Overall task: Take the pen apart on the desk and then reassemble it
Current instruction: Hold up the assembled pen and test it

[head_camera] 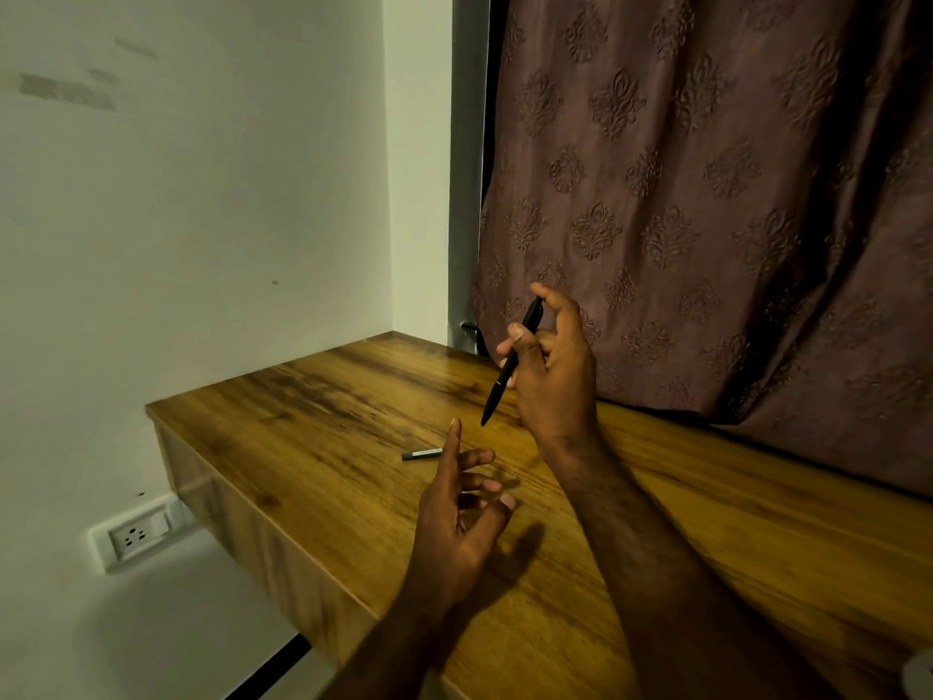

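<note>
My right hand (pixel 550 376) is raised above the wooden bench (pixel 313 396), its fingers (pixel 520 338) pinching the black pen (pixel 511 363), which slants tip-down toward the bench without touching it. My left hand (pixel 457 507) hovers lower and nearer me, fingers spread loose and holding nothing, partly covering a small grey pen piece (pixel 421 454) lying flat on the bench. A patterned brown curtain (pixel 732 169) hangs behind the bench, with a white wall socket (pixel 136 535) down by its left side.

We have 1 head-worn view, looking forward and down, close over the desk (pixel 353 396) corner.
</note>
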`<state>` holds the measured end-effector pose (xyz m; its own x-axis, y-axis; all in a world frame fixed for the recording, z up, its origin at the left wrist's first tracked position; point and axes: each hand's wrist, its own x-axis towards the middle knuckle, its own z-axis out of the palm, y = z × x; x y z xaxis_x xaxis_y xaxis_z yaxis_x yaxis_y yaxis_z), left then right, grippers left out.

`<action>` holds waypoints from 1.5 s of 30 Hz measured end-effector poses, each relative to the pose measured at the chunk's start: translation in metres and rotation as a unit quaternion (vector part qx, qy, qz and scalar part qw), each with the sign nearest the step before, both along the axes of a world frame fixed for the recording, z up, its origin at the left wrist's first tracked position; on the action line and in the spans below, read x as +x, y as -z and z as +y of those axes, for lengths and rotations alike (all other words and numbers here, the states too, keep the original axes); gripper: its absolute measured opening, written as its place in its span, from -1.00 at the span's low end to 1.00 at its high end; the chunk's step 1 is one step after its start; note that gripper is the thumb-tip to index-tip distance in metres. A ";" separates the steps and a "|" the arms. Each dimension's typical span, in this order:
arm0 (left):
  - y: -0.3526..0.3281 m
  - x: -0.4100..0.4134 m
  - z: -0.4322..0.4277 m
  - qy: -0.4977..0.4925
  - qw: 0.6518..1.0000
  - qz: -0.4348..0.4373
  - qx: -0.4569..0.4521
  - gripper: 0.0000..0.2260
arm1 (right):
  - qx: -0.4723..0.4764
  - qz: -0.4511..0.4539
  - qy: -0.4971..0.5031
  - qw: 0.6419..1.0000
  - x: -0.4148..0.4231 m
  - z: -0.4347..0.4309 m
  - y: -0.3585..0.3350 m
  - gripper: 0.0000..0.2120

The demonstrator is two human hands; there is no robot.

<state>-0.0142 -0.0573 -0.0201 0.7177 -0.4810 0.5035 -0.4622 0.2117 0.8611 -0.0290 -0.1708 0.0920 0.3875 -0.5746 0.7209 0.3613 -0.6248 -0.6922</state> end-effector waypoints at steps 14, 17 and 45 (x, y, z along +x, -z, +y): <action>-0.001 -0.001 0.000 0.004 1.000 0.008 -0.003 -0.17 | 0.028 0.001 -0.013 1.000 0.001 -0.004 0.000 -0.60; -0.001 -0.001 0.000 0.001 1.000 0.006 -0.003 -0.17 | 0.009 0.005 -0.006 1.000 0.000 -0.003 0.001 -0.63; -0.001 -0.001 0.000 0.000 1.000 0.001 0.001 -0.17 | 0.011 0.003 -0.010 1.000 0.000 -0.004 0.001 -0.65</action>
